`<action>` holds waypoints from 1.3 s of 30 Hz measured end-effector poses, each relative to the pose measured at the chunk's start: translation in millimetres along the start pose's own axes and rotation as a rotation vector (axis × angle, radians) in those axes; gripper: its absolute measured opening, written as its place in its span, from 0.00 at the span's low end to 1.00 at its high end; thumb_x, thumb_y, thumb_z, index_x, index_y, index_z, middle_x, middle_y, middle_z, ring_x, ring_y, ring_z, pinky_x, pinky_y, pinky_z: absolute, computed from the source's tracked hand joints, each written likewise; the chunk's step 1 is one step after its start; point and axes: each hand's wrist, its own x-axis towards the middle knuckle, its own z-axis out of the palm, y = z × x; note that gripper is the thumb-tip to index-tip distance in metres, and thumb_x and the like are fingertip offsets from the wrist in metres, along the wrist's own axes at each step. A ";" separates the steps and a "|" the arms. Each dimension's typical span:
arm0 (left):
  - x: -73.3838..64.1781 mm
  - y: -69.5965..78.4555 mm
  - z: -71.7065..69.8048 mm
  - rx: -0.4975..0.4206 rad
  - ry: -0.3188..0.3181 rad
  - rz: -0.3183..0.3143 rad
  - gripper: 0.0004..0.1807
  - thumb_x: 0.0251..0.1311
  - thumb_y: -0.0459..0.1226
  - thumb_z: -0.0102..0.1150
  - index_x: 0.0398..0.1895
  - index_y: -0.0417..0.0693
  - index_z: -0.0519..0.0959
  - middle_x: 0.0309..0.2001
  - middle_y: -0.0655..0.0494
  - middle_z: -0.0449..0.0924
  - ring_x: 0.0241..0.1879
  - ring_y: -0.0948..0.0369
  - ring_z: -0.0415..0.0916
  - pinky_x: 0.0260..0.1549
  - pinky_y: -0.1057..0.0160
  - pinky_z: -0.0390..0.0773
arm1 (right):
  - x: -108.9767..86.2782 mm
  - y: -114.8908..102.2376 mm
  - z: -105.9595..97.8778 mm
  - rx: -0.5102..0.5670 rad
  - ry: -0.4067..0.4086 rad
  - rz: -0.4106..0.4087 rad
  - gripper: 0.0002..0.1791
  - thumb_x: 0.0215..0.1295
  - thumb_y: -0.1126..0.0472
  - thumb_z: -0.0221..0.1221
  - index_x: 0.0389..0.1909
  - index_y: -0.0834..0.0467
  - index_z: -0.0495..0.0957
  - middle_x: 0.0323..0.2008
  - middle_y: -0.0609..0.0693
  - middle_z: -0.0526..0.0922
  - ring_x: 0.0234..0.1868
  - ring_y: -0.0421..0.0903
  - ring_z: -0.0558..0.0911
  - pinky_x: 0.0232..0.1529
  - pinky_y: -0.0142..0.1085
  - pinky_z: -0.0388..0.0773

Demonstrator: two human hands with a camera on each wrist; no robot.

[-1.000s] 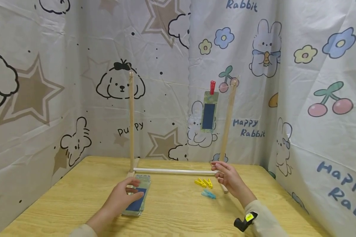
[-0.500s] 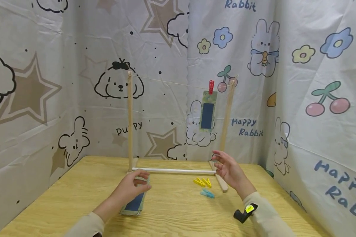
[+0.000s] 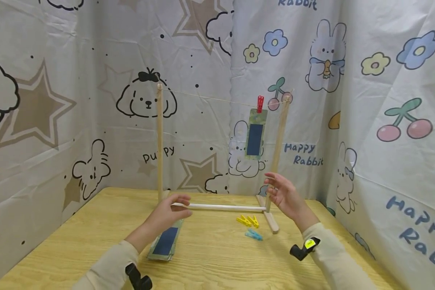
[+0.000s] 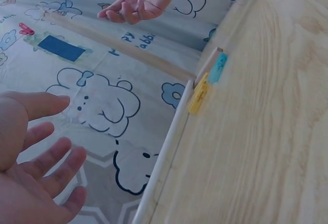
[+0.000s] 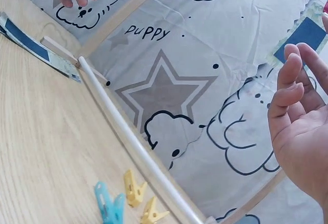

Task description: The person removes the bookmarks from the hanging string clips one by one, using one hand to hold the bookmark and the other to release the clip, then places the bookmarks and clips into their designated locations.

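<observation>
Loosely bent and holding nothing, my left hand (image 3: pixel 166 212) hovers above a stack of green-bordered cards with dark blue panels (image 3: pixel 165 241) on the table. My right hand (image 3: pixel 286 198), also holding nothing, is raised in front of the right post, its fingers half bent in the right wrist view. A similar card (image 3: pixel 255 139) hangs from a thin string (image 3: pixel 206 96), clipped by a red clothespin (image 3: pixel 260 104). Below and left of my right hand lie two yellow clothespins (image 3: pixel 243 220) and a light blue clothespin (image 3: pixel 253 235); they look apart from both hands.
The string runs between a left wooden post (image 3: pixel 160 141) and a right wooden post (image 3: pixel 280 141). A white rod (image 3: pixel 221 207) joins their bases low over the wooden table (image 3: pixel 217 257). Printed curtains (image 3: pixel 203 121) enclose the back and sides.
Both hands have risen, the left one also shifting right and uncovering more of the card stack. The hanging card and the clothespins stay in place.
</observation>
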 end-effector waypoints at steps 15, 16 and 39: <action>28.0 20.8 6.1 -0.185 -0.008 -0.039 0.22 0.68 0.36 0.67 0.63 0.42 0.76 0.58 0.42 0.77 0.56 0.49 0.78 0.60 0.45 0.72 | 12.8 -20.4 8.6 -0.023 -0.017 -0.016 0.19 0.86 0.59 0.39 0.57 0.55 0.79 0.46 0.49 0.81 0.37 0.42 0.78 0.31 0.29 0.72; 28.9 21.7 6.6 -0.190 -0.008 -0.040 0.22 0.68 0.36 0.67 0.63 0.42 0.76 0.58 0.43 0.77 0.55 0.49 0.77 0.60 0.45 0.72 | 13.2 -21.4 8.7 -0.021 -0.021 -0.017 0.19 0.86 0.59 0.39 0.56 0.55 0.80 0.45 0.49 0.81 0.36 0.42 0.78 0.31 0.29 0.72; 56.6 45.0 18.9 -0.157 -0.034 -0.017 0.25 0.65 0.40 0.71 0.63 0.47 0.77 0.56 0.52 0.80 0.59 0.51 0.76 0.62 0.40 0.69 | 28.9 -62.4 6.2 -0.146 0.001 -0.080 0.14 0.83 0.55 0.49 0.56 0.55 0.79 0.44 0.49 0.81 0.37 0.42 0.78 0.34 0.29 0.75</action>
